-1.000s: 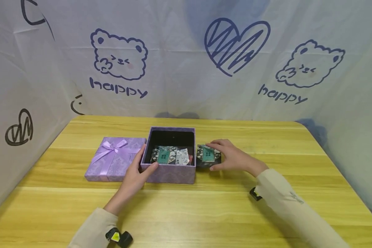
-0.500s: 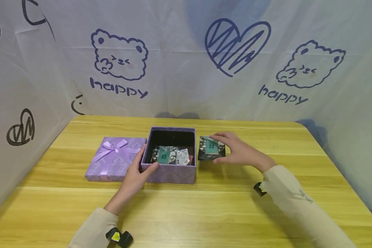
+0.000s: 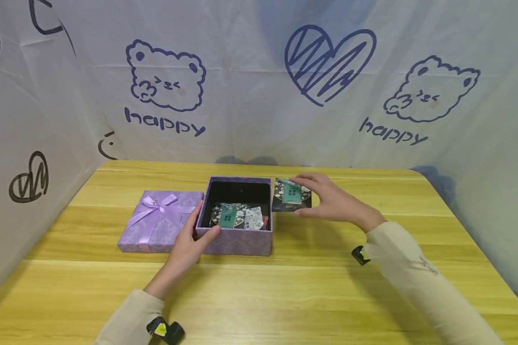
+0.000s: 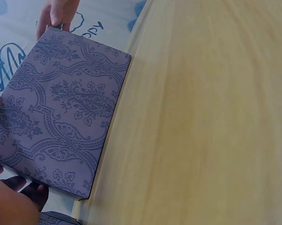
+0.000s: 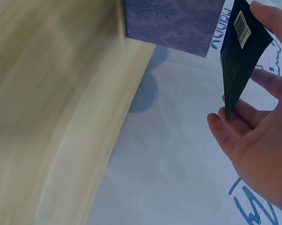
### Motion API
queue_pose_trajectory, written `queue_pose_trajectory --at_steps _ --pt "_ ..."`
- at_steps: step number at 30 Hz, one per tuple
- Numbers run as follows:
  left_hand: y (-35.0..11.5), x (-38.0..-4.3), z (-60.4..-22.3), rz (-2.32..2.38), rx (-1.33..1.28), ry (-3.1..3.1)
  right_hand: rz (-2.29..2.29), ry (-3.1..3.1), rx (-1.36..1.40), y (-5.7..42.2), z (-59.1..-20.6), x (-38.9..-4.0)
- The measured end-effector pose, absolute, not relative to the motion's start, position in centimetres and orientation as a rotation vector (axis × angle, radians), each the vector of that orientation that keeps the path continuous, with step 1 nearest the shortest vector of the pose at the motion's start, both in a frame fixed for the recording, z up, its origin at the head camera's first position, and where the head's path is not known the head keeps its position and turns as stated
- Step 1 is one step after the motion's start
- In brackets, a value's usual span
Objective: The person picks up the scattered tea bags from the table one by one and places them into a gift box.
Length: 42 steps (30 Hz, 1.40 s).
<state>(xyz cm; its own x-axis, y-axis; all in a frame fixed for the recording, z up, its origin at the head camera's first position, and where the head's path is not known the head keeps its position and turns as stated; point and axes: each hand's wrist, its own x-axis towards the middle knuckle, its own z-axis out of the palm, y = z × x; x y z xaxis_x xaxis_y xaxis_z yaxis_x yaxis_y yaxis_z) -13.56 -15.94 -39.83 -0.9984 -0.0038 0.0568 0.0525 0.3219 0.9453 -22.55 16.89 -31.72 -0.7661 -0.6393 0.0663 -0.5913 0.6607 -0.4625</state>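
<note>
A purple patterned gift box (image 3: 241,242) with a black inside stands uncovered near the table's middle. My left hand (image 3: 192,245) holds it at the left front corner, thumb at the front rim and fingers along the left wall. Right of the box, my right hand (image 3: 331,202) pinches a flat black packet (image 3: 285,203) with a teal label and white floral print, raised above the table. In the right wrist view, a barcode shows on the back of the packet (image 5: 243,30). A similar packet (image 3: 228,216) and a small white printed packet (image 3: 253,218) lie inside the box.
The purple lid (image 3: 179,230) with its ribbon bow lies left of the box, partly behind my left hand. A bit of red (image 3: 265,222) shows at the box's right inner wall. White cloth (image 3: 250,120) with drawings hangs behind the wooden table (image 3: 285,297).
My right hand has raised the black packet from beside the box's right wall and carried it farther back. My left hand, the box and the lid have stayed in place.
</note>
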Motion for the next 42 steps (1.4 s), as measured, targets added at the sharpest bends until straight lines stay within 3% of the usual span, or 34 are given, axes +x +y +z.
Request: queue_pose_trajectory --at_steps 42 --pt "-16.0 -13.6 -39.7 -1.826 -0.052 -2.516 -0.666 2.512 -1.129 8.0 -29.9 -24.7"
